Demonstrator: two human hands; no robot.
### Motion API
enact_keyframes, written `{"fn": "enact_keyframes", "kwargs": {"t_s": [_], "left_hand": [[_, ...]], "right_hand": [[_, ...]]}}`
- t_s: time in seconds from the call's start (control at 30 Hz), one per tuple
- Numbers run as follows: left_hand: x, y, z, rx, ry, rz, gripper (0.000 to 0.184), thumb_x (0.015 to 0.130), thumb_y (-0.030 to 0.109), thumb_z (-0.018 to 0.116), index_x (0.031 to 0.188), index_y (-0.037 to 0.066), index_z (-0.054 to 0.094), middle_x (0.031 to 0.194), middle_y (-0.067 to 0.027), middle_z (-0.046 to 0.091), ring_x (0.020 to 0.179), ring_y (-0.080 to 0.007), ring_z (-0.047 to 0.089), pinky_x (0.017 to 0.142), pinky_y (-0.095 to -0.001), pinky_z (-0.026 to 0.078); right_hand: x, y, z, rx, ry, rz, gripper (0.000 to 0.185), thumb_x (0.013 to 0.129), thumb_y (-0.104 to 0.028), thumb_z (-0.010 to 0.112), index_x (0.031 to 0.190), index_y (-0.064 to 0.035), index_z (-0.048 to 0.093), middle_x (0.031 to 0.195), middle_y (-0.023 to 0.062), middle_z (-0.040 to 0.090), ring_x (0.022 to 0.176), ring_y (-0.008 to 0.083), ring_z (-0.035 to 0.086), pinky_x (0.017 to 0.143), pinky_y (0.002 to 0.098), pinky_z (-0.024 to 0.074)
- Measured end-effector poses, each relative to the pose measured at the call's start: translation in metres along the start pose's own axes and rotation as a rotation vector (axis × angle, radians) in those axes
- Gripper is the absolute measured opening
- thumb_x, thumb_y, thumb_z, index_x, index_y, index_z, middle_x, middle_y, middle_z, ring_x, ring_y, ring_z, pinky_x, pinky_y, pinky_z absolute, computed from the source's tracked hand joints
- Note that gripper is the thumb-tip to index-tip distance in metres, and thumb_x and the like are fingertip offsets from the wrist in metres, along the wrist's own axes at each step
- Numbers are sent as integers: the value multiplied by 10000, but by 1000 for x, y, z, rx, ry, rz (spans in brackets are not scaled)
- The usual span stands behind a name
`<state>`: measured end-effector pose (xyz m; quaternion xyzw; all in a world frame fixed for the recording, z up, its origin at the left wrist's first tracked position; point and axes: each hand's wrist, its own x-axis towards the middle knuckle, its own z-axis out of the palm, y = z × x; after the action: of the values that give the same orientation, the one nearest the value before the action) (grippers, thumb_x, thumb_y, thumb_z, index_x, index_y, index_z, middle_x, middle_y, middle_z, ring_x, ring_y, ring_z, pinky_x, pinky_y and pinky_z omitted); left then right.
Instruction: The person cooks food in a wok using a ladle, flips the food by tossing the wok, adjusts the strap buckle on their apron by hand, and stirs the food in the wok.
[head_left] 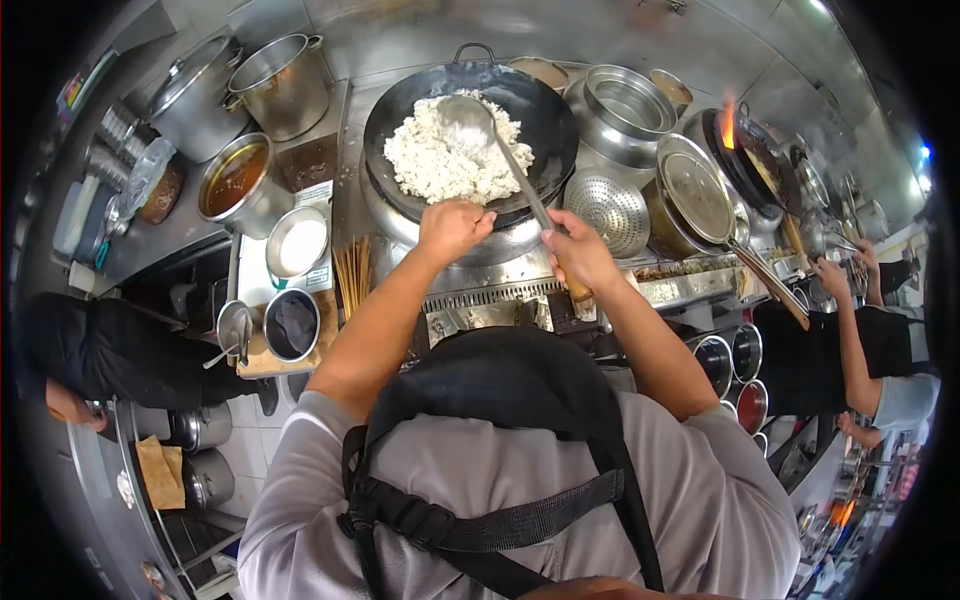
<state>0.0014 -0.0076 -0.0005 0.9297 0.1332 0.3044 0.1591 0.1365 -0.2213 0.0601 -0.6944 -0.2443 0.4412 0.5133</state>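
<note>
White rice (440, 155) fills much of a large black wok (545, 110) on the stove. The bowl of a metal ladle (467, 120) rests on the rice, and its long handle slants down to the right. My right hand (578, 250) is wrapped round that handle near its wooden end. At the wok's near rim, my left hand (455, 232) is closed, with its fingers curled; what it grips there, if anything, is hidden. A perforated metal strainer (607, 212) lies just right of the wok.
Left stand a pot of reddish liquid (236, 178), a white bowl (297, 242) and wooden skewers (352, 278). Right are stacked metal bowls (628, 103), a mesh strainer (696, 190) and a flaming wok (745, 165). Co-workers stand at the right (868, 375) and left (100, 350).
</note>
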Motion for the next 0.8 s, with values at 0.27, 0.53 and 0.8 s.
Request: {"fn": "enact_keyframes", "kwargs": {"t_s": [0.27,0.53,0.8], "left_hand": [[1,-1,0,-26,-3,-16,410,907,363,664,628,71,599,689,-124,631,660,-351,635,615,-481,503],[-4,14,-11,-82,-123,-26,451,930,382,642,624,53,598,643,-143,605,641,-371,625,633,-487,508],[-35,34,9,144,-80,41,425,923,373,644,621,76,607,644,-154,607,621,-376,627,591,-491,509]], "right_hand": [[2,5,-4,125,146,80,478,1006,-156,587,1443,-73,414,695,23,526,484,125,485,426,298,422],[-121,-39,-39,-488,-88,157,593,975,-156,615,1526,-184,398,639,17,517,475,126,517,446,303,437],[-27,38,-41,-860,140,-325,563,972,-179,621,1507,-185,442,785,93,606,595,155,604,549,321,511]]}}
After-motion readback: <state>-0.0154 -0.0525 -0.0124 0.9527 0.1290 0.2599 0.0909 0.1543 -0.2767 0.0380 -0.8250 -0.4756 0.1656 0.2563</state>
